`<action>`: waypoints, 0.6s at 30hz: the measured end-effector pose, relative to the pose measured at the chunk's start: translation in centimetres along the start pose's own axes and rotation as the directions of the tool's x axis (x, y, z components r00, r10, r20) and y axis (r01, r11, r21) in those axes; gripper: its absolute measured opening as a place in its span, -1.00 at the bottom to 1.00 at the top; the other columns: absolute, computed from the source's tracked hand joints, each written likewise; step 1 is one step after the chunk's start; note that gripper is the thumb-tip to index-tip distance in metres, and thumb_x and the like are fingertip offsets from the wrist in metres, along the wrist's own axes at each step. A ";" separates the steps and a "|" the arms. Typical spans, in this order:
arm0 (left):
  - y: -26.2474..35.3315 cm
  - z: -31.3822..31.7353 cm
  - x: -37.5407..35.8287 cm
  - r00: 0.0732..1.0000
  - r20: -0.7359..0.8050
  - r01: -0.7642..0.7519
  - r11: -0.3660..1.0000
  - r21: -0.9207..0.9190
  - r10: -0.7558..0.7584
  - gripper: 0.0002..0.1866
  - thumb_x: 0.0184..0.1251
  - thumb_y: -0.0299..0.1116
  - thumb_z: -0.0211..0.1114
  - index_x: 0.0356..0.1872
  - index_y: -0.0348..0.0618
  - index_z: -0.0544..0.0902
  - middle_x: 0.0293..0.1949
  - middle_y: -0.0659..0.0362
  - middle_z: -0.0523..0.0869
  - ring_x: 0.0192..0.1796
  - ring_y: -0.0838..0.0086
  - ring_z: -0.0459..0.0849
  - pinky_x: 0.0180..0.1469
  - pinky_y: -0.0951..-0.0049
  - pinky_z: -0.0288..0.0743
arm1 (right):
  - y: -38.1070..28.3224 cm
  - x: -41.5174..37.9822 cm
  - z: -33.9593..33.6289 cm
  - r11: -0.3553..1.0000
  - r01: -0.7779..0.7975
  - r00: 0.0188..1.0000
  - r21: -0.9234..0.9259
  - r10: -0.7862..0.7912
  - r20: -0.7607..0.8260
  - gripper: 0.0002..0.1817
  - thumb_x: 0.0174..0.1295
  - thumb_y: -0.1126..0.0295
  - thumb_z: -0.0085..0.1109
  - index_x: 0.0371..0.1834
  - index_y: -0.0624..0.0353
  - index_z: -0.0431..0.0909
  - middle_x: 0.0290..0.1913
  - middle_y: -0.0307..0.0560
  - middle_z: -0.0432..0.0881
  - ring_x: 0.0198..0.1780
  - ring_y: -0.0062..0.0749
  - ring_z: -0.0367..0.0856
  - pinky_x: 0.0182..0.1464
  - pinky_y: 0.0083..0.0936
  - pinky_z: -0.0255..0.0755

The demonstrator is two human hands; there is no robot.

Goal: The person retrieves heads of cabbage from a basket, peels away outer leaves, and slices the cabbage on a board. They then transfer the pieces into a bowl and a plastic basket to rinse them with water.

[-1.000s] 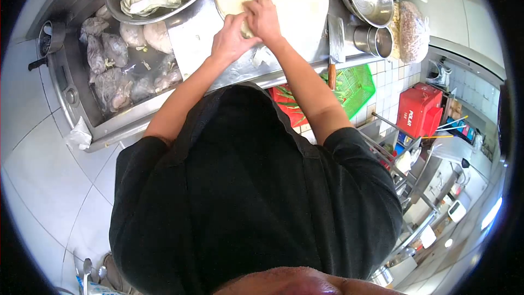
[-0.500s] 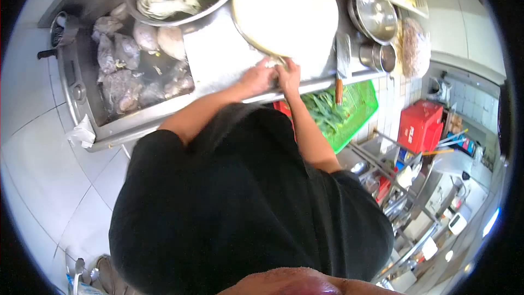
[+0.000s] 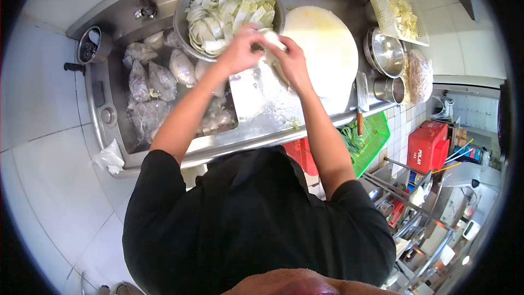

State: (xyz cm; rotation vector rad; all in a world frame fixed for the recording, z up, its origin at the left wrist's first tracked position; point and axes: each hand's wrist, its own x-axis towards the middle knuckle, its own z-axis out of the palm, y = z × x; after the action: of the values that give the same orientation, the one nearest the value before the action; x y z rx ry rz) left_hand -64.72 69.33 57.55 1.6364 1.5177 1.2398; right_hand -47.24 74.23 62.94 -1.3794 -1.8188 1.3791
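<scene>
My left hand [image 3: 240, 53] is raised over the right edge of a metal bowl [image 3: 182, 27] full of sliced pale green vegetable [image 3: 218, 19]. Close beside it, my right hand [image 3: 292, 60] is above the left edge of a round white board [image 3: 327, 49]. A small whitish piece [image 3: 271, 37] lies between the fingers of both hands; blur hides what it is. Both hands have their fingers curled round it. A cleaver [image 3: 362, 95] with a wooden handle rests to the right of the board.
Bagged pieces [image 3: 162, 81] lie in the sink [image 3: 112, 98] at left, below a faucet [image 3: 147, 5]. Metal bowls [image 3: 386, 52], a metal pot [image 3: 390, 89] and a white basket [image 3: 376, 0] stand right. A green crate [image 3: 376, 142] sits below the counter edge.
Both hands have moved up and away from the counter's front edge, toward the bowl, with the whitish piece now between them. The whole view has shifted, showing more of the sink and faucet.
</scene>
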 end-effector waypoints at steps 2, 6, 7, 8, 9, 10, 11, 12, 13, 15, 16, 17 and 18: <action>-3.5 -6.2 1.7 0.965 -0.027 0.248 0.871 0.425 -0.261 -0.49 0.00 -0.36 0.49 0.07 -0.10 0.66 0.37 -0.16 0.38 0.34 -0.07 0.47 0.33 0.11 0.44 | 2.5 5.6 2.0 0.840 0.306 0.947 -0.449 -0.316 0.053 -0.28 0.11 0.10 0.44 0.30 0.27 0.51 0.19 0.38 0.57 0.20 0.08 0.59 0.26 -0.31 0.46; -7.7 -9.5 2.7 0.813 0.006 0.396 0.560 0.727 -0.583 0.10 -0.20 -0.11 0.64 0.49 0.08 0.25 0.51 -0.14 0.19 0.43 -0.11 0.38 0.36 0.07 0.43 | -0.1 13.1 6.3 0.781 0.261 0.959 -0.567 -0.275 0.064 0.00 -0.06 -0.04 0.52 0.47 0.16 0.34 0.42 0.45 0.31 0.45 0.28 0.29 0.43 -0.15 0.30; -8.1 -9.6 2.7 0.791 0.023 0.384 0.525 0.760 -0.612 0.21 -0.24 -0.07 0.67 0.54 0.11 0.16 0.53 -0.14 0.15 0.45 -0.12 0.36 0.37 0.07 0.43 | -0.1 14.9 7.7 0.750 0.225 0.971 -0.622 -0.224 0.081 0.06 -0.09 -0.07 0.54 0.51 0.11 0.28 0.46 0.44 0.25 0.48 0.30 0.23 0.45 -0.13 0.28; -8.7 -9.4 3.1 0.782 0.009 0.407 0.522 0.749 -0.623 0.26 -0.28 -0.03 0.69 0.56 0.11 0.13 0.54 -0.14 0.13 0.45 -0.11 0.36 0.37 0.06 0.43 | 0.1 16.6 9.0 0.715 0.188 0.981 -0.674 -0.169 0.095 0.13 -0.12 -0.09 0.55 0.55 0.06 0.22 0.50 0.43 0.19 0.51 0.33 0.16 0.46 -0.10 0.26; -9.0 -8.9 3.8 0.773 -0.002 0.428 0.519 0.740 -0.635 0.31 -0.33 0.00 0.70 0.57 0.11 0.10 0.55 -0.14 0.10 0.46 -0.11 0.35 0.38 0.05 0.43 | 1.4 18.7 10.3 0.721 0.136 0.985 -0.679 -0.026 0.169 0.24 -0.19 -0.12 0.56 0.62 -0.08 0.09 0.60 0.39 -0.09 0.56 0.44 -0.02 0.51 0.00 0.15; -9.8 -8.7 4.2 0.762 -0.011 0.447 0.515 0.731 -0.647 0.37 -0.37 0.04 0.72 0.58 0.11 0.06 0.56 -0.14 0.07 0.46 -0.10 0.34 0.38 0.05 0.43 | 1.9 19.1 11.3 0.679 0.142 0.980 -0.720 0.004 0.197 0.24 -0.20 -0.13 0.57 0.61 -0.09 0.10 0.60 0.39 -0.08 0.56 0.45 -0.04 0.52 0.02 0.13; -11.5 -8.5 4.3 0.833 -0.025 0.427 0.612 0.665 -0.553 0.32 -0.40 -0.02 0.73 0.54 0.04 0.15 0.53 -0.15 0.16 0.46 -0.06 0.35 0.38 0.08 0.43 | 2.5 19.5 12.4 0.637 0.147 0.974 -0.757 0.038 0.222 0.24 -0.22 -0.13 0.57 0.61 -0.10 0.11 0.59 0.40 -0.07 0.57 0.46 -0.06 0.52 0.04 0.11; -12.9 -8.5 4.8 0.832 -0.017 0.433 0.629 0.646 -0.555 0.29 -0.38 -0.05 0.72 0.53 0.02 0.17 0.52 -0.17 0.17 0.47 -0.05 0.35 0.38 0.09 0.43 | 2.8 19.7 13.2 0.591 0.155 0.967 -0.792 0.074 0.245 0.25 -0.23 -0.13 0.57 0.61 -0.11 0.12 0.59 0.40 -0.06 0.57 0.47 -0.08 0.53 0.06 0.09; -14.2 -8.3 5.3 0.830 -0.007 0.440 0.647 0.622 -0.558 0.26 -0.36 -0.09 0.71 0.52 0.00 0.18 0.51 -0.18 0.18 0.47 -0.04 0.35 0.38 0.11 0.43 | 2.7 18.8 13.7 0.653 0.071 0.986 -0.754 0.070 0.154 0.16 -0.21 -0.07 0.54 0.55 0.03 0.20 0.51 0.42 0.14 0.54 0.49 0.01 0.46 0.14 0.17; -15.6 -7.1 6.1 0.858 -0.112 0.465 0.666 0.584 -0.501 -0.01 -0.27 -0.23 0.63 0.37 -0.12 0.41 0.33 -0.20 0.49 0.35 0.02 0.51 0.30 0.17 0.48 | 3.4 18.1 13.9 0.701 0.082 0.991 -0.708 0.016 0.131 0.02 -0.14 -0.01 0.48 0.46 0.08 0.30 0.43 0.42 0.28 0.49 0.42 0.15 0.40 0.10 0.26; -15.9 -7.3 6.4 0.861 -0.097 0.486 0.753 0.443 -0.499 -0.10 -0.24 -0.25 0.61 0.30 -0.14 0.47 0.25 -0.17 0.56 0.28 0.04 0.57 0.26 0.19 0.51 | 3.5 18.1 13.7 0.721 0.091 0.993 -0.687 -0.015 0.116 -0.05 -0.10 0.01 0.45 0.42 0.11 0.35 0.39 0.41 0.36 0.46 0.39 0.23 0.38 0.08 0.30; -16.3 -7.8 6.4 0.863 -0.084 0.499 0.817 0.289 -0.498 -0.18 -0.22 -0.26 0.60 0.23 -0.17 0.52 0.16 -0.15 0.63 0.21 0.05 0.63 0.23 0.20 0.53 | 4.0 18.4 13.4 0.748 0.118 0.993 -0.654 -0.070 0.099 -0.14 -0.08 0.04 0.42 0.36 0.14 0.40 0.32 0.40 0.43 0.39 0.35 0.33 0.33 0.06 0.35; -15.6 -8.3 6.3 0.864 -0.072 0.504 0.855 0.125 -0.498 -0.25 -0.20 -0.28 0.58 0.17 -0.19 0.58 0.08 -0.13 0.71 0.14 0.07 0.69 0.19 0.22 0.55 | 4.3 18.5 13.0 0.771 0.147 0.989 -0.620 -0.123 0.081 -0.22 -0.05 0.06 0.39 0.29 0.16 0.46 0.24 0.40 0.51 0.31 0.30 0.44 0.29 0.03 0.40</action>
State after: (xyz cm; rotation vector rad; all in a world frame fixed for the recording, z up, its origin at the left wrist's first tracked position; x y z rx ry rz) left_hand -79.38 76.88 48.56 1.1786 1.9331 0.8912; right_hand -63.13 85.26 50.47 -1.4787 -2.4845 0.7353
